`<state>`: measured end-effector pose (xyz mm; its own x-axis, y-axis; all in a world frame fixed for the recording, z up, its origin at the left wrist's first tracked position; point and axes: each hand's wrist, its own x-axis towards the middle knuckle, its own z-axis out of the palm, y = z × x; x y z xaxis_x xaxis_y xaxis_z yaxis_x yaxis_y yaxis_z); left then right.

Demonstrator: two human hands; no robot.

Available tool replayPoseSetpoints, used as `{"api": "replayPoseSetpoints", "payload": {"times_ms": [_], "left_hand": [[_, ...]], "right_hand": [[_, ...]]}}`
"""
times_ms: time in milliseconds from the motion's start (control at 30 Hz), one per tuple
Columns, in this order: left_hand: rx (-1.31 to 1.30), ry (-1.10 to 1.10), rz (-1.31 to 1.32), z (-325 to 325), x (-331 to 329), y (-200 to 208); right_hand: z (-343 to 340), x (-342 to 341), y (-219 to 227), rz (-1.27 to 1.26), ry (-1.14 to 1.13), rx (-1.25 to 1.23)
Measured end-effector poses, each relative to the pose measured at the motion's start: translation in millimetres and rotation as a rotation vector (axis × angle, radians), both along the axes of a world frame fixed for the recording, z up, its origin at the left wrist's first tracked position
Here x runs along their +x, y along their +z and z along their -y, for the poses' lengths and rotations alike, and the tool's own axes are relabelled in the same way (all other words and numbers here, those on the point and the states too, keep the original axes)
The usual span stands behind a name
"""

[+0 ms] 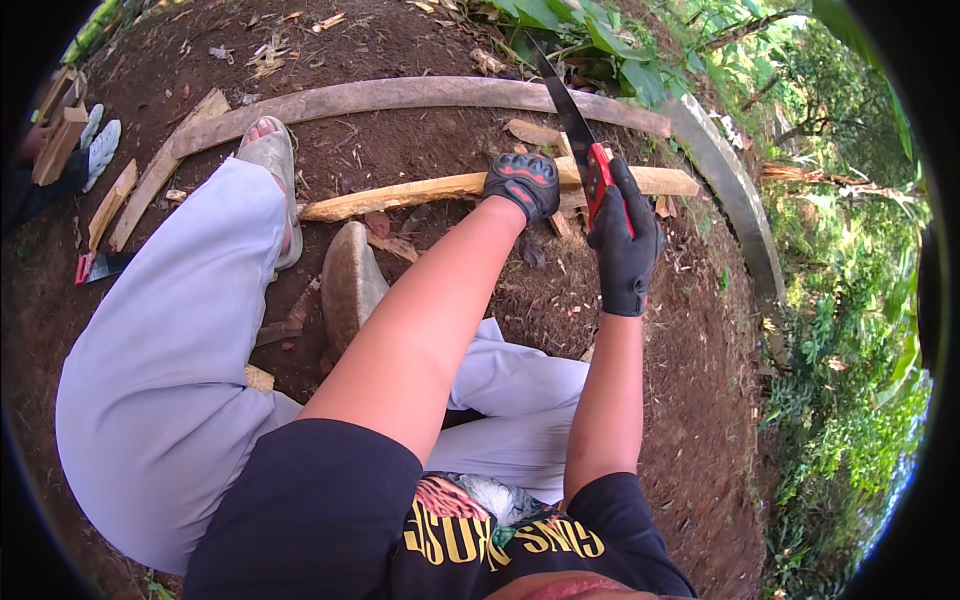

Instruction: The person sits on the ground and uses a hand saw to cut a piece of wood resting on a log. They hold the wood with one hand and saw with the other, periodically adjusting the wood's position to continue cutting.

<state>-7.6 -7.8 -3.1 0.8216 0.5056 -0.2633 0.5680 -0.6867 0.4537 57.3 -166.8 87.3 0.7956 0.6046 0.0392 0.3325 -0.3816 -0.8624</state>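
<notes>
A long, rough strip of pale wood (400, 196) lies crosswise in front of me, raised on smaller wood pieces near its right part. My gloved left hand (522, 186) is closed over it from above, right of its middle. In my gloved right hand (627, 245) is a handsaw (566, 100), gripped by its red and black handle. Its dark blade points away and slightly left, beyond the strip. The handle overlaps the strip in view; whether the teeth touch the wood I cannot tell.
A long board (380, 97) lies on the soil behind the strip. A concrete edging (735, 190) curves along the right, beside green plants. At left, another handsaw (100, 266) lies near my leg; a person's shoes (103, 150) and a wood block (60, 146) show beyond.
</notes>
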Motion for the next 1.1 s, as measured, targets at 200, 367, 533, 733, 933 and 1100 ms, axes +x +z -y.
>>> {"api": "replayPoseSetpoints", "payload": {"times_ms": [200,367,533,733,933,1100], "left_hand": [[0.04,0.036,0.023,8,-1,-7],[0.015,-0.005,0.014,10,7,1],[0.055,0.022,-0.008,-2,-4,-12],[0.048,0.005,-0.016,6,3,2],[-0.024,-0.052,-0.052,-2,10,25],[-0.034,-0.007,-0.033,-13,2,12]], "right_hand": [[1,-16,5,0.172,0.043,-0.085],[26,-19,15,0.189,0.0,-0.035],[107,-78,74,0.001,-0.026,-0.224],[221,-141,163,0.028,-0.069,-0.302],[213,-115,160,0.285,-0.085,-0.313],[179,-97,202,0.139,-0.012,-0.299]]}}
